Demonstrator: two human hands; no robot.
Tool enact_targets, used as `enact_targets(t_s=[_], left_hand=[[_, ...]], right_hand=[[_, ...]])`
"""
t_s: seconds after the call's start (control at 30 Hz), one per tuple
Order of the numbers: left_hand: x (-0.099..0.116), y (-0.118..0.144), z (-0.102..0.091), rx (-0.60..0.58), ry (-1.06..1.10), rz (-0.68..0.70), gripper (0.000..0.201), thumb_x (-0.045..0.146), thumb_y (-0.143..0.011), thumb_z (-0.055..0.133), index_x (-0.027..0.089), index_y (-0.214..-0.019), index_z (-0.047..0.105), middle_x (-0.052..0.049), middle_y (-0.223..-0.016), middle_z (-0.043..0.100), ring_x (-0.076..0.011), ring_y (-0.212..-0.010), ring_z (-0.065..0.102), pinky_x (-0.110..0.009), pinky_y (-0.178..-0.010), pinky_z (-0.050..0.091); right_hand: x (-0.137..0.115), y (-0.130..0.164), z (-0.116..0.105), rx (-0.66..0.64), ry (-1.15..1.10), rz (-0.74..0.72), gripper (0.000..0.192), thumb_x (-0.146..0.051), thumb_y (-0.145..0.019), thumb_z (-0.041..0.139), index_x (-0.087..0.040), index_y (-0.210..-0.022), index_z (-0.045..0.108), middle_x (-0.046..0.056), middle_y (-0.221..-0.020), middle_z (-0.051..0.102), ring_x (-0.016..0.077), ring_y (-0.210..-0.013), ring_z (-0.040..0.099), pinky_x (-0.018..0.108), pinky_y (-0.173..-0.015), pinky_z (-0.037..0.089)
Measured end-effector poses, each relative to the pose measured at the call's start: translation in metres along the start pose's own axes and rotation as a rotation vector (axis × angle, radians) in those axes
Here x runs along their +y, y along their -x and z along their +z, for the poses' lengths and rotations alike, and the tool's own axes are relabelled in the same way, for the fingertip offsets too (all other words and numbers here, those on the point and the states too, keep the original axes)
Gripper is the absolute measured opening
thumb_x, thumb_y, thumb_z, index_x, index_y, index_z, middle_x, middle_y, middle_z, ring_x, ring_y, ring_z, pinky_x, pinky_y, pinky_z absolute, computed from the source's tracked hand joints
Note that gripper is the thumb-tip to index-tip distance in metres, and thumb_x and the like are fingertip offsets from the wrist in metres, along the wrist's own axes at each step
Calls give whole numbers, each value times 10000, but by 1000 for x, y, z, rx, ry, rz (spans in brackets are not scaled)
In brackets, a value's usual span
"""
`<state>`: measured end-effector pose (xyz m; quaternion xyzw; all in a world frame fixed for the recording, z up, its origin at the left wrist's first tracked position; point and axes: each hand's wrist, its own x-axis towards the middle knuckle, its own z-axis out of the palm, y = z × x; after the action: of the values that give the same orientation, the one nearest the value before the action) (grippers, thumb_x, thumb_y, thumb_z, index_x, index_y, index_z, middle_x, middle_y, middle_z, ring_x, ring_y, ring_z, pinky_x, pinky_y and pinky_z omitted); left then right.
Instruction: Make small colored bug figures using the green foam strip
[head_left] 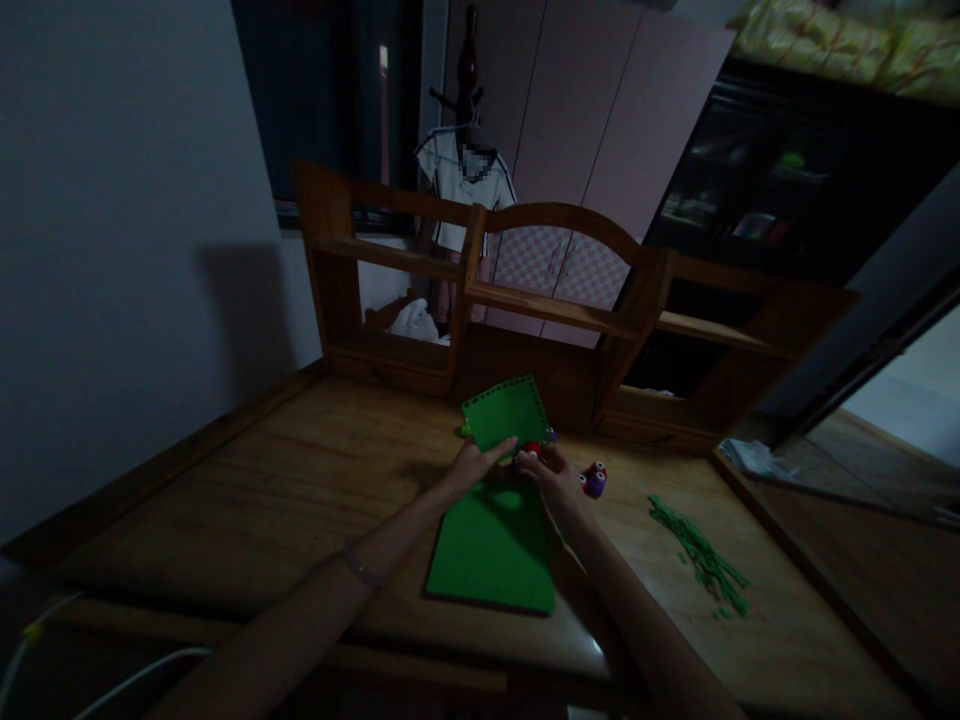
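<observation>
The left hand (472,468) holds a green sheet (507,414) tilted up above the desk (337,490), its thumb pressed on the lower part and its fingers hidden behind. Small dark holes or notches run along the sheet's top and right edges (its face looks plain green). The fingers of the right hand (559,486) are closed on a small red piece (531,450) with a white part, just beside the left thumb and near the sheet's lower right corner.

Beneath both hands a thicker green board (491,555) lies flat on the wood, near the front edge. To the right of the right hand sits a cluster of red and purple figures (595,479) with white, eye-like spots. Farther right, thin green strips (699,555) lie in a loose heap.

Behind, a wooden shelf unit (555,300) stands along the back of the desk. Beyond it hangs a white shirt (442,160) with dark trim; the patch on its chest is pixelated and cannot be read. Red marks on the yellow package (817,40) atop the dark cabinet (750,190) are too dim to tell as lettering.
</observation>
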<state>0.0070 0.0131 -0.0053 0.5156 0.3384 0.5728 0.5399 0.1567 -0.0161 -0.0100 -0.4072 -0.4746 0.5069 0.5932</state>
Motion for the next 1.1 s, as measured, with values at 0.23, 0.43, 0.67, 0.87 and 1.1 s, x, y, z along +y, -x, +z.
enact_targets(t_s=[0.23, 0.43, 0.67, 0.87, 1.1], left_hand=[[1, -2, -6, 43, 17, -86, 523, 473, -637, 761, 138, -1030, 675, -110, -1095, 676, -288, -1082, 594, -423, -996, 418], [1, -12, -20, 169, 215, -64, 614, 628, -715, 610, 127, -1065, 666, -121, -1102, 671, -276, -1019, 627, -380, -886, 484], [10, -27, -42, 201, 186, -51, 572, 639, -725, 598, 120, -953, 676, -102, -934, 703, -226, -836, 658, -301, -727, 514], [2, -25, -44, 67, -226, 66, 480, 495, -593, 775, 133, -898, 693, -71, -867, 710, -218, -758, 643, -284, -661, 506], [-8, -24, -42, 112, -228, 36, 427, 457, -605, 780, 120, -854, 702, -84, -839, 716, -223, -730, 650, -286, -632, 511]], right_hand=[[-4, 2, 2, -24, -12, 35, 330, -414, -653, 775, -198, -871, 652, 20, -831, 666, 145, -660, 615, 288, -654, 506], [-5, 2, 1, -3, 28, -2, 333, -422, -672, 761, -197, -889, 647, 32, -870, 668, 177, -765, 633, 301, -705, 512], [-3, -4, -5, -19, 211, -68, 384, -443, -585, 809, -206, -831, 635, 22, -813, 661, 192, -750, 622, 299, -641, 518], [1, -4, -7, -62, 300, -86, 340, -463, -644, 766, -191, -813, 654, 26, -747, 659, 167, -636, 596, 272, -551, 476], [-4, -5, -9, -56, 228, -21, 368, -445, -653, 768, -193, -885, 634, 26, -765, 667, 171, -598, 625, 283, -551, 482]])
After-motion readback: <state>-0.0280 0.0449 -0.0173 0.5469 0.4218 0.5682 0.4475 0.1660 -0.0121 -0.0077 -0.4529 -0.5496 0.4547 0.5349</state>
